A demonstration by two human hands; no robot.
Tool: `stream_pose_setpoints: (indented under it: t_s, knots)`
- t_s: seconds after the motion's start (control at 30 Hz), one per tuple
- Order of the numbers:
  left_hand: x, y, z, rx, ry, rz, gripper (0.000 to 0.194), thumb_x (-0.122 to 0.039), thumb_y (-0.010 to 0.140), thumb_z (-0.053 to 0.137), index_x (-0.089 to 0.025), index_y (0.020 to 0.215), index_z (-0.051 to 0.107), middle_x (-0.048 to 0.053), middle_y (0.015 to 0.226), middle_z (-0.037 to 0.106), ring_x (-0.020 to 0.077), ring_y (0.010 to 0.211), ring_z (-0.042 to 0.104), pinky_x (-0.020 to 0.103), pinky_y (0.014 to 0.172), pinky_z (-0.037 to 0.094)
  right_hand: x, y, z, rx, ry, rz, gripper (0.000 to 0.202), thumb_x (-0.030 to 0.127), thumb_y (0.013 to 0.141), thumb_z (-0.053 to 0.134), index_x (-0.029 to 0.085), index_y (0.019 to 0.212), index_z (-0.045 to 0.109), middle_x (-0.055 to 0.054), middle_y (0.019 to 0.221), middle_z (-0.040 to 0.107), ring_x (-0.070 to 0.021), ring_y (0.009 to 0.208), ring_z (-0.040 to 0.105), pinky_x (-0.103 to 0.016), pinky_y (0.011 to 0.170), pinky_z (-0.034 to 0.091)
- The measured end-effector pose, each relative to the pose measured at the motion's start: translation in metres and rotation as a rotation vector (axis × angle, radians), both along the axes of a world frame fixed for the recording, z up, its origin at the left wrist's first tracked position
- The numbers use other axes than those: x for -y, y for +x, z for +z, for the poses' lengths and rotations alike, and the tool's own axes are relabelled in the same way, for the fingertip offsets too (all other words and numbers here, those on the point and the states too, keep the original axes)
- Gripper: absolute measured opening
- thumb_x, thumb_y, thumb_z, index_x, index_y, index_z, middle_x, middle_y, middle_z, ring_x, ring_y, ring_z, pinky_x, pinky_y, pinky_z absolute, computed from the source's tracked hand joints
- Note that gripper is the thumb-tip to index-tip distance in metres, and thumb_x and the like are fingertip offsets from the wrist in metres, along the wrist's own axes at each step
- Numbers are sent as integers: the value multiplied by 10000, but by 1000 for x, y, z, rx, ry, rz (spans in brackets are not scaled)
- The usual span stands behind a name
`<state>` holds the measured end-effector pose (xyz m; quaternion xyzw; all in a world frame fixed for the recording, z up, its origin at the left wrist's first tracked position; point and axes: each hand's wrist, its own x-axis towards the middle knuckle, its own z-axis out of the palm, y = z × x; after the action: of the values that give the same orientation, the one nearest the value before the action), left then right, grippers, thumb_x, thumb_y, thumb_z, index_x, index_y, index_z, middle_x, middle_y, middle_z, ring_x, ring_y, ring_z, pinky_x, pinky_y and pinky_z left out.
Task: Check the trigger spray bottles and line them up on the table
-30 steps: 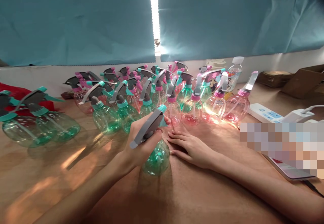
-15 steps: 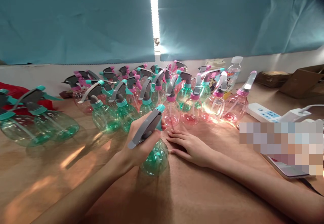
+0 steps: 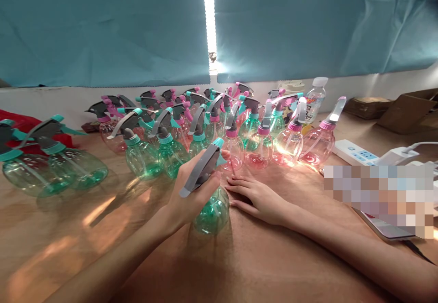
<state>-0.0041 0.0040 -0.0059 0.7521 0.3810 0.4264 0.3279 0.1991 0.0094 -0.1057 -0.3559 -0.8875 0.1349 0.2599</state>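
My left hand (image 3: 196, 182) is wrapped round the neck of a green spray bottle (image 3: 211, 214) with a grey and teal trigger head. The bottle is upright, slightly tilted, in front of the rows; the hand hides its collar. My right hand (image 3: 258, 200) lies flat on the brown table (image 3: 287, 266), fingers stretched toward the held bottle, with nothing in it. Just behind stand several green spray bottles (image 3: 142, 159) with teal collars, and several pink spray bottles (image 3: 259, 150) with pink collars.
Two green spray bottles (image 3: 78, 168) stand at the left by a red cloth (image 3: 30, 129). At the right are a clear drink bottle (image 3: 315, 100), a white power strip (image 3: 356, 152), a phone-like device (image 3: 386, 227), partly blurred out, and a cardboard box (image 3: 410, 113).
My left hand and the green spray bottle have shifted slightly to the right and a little up. My right hand stays in place.
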Motion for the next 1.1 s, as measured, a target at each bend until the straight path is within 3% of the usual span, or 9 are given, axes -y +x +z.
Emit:
stream_pose_setpoints:
  t_s: [0.67,0.8,0.93,1.1]
  knots:
    - [0,0,-4,40,-31,-18,54,-258,870,557,-210,896,560,42,893,579,233,935,609,388,790,567,-1,0,0,6,12,4,409,399,956,516,166,1285,583,-132,1330,597,-276,1263,520,-474,1072,422]
    - [-1,1,-1,21,-25,-25,218,-239,862,559,-213,1077,584,54,987,648,245,1022,631,357,816,569,-1,1,0,-9,14,12,402,397,956,515,180,1289,579,-128,1327,599,-271,1260,522,-471,1066,428]
    - [-2,3,2,-28,1,-70,478,-218,808,591,-226,1274,488,82,1256,614,178,857,677,287,724,573,-1,1,1,3,-6,10,402,396,956,514,185,1292,575,-123,1310,609,-268,1259,520,-461,1064,428]
    - [1,5,0,-128,44,-37,493,-199,783,577,-223,1261,457,101,1292,591,108,652,629,229,531,497,-1,1,1,-2,-23,11,372,361,955,517,179,1272,586,-125,1294,618,-263,1248,528,-455,1051,439]
